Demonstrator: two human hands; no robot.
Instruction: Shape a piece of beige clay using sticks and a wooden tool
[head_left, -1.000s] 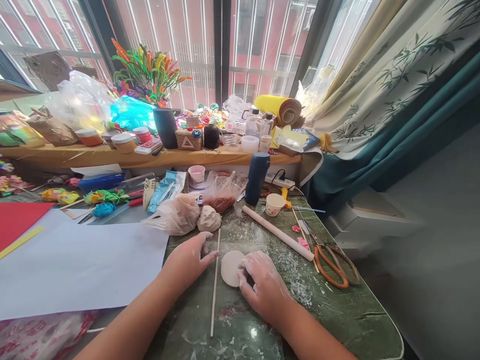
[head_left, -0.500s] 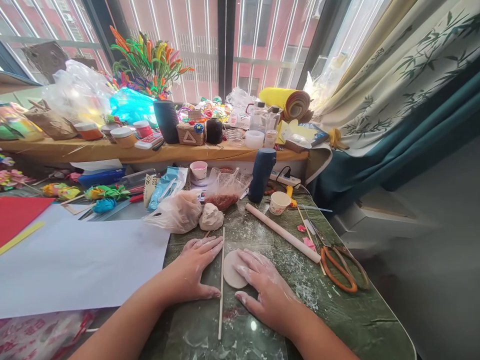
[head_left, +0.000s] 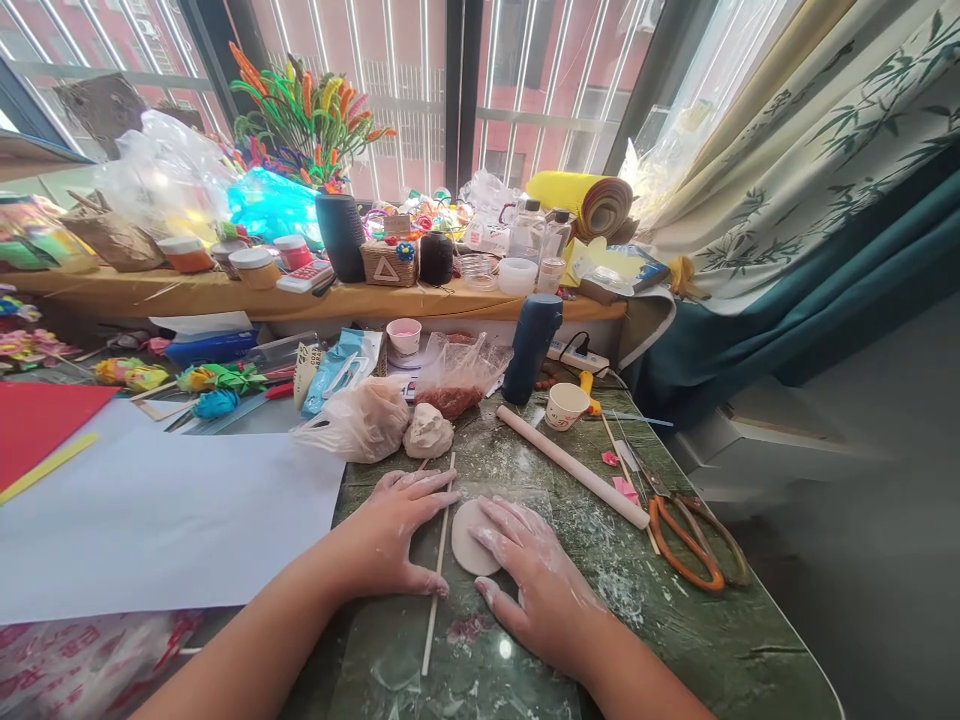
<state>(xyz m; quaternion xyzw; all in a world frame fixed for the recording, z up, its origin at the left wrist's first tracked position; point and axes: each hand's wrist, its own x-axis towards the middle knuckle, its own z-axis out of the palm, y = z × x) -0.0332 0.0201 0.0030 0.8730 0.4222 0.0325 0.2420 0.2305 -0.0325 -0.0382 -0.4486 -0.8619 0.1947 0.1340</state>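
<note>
"On the left of the green surface (head_left: pixel 652 620), what lies nearest the hands?"

"A white sheet (head_left: pixel 187 510), with a thin plastic bag (head_left: pixel 360 420) beyond its corner; then the left hand (head_left: pixel 390 530), spread wide, its fingertips and thumb at a thin stick (head_left: pixel 429 645); a rough pale lump (head_left: pixel 428 432) sits just beside the bag."

"And the pale disc (head_left: pixel 463 545)?"

"It lies flat just right of the stick, apart from it; the right hand (head_left: pixel 536 565) is spread too, fingers resting on the disc's right side, thumb out below its edge; neither hand pinches anything."

"How would it handle?"

"Light, probably, and soft like clay; the powder on the fingers suggests a dry, slightly slippery face; a pinch at the rim would likely dent or stretch it, so a flat palm beneath, or fingers spread under opposite edges, seems kinder; the stick looks stiff but slender, best taken near its middle."

"Further right?"

"A smooth pale rod (head_left: pixel 574 468) slants away from the right hand, touched by neither; a paper cup (head_left: pixel 567 408) stands upright beyond it; orange-handled scissors (head_left: pixel 656 485) lie near the surface's edge."
</note>
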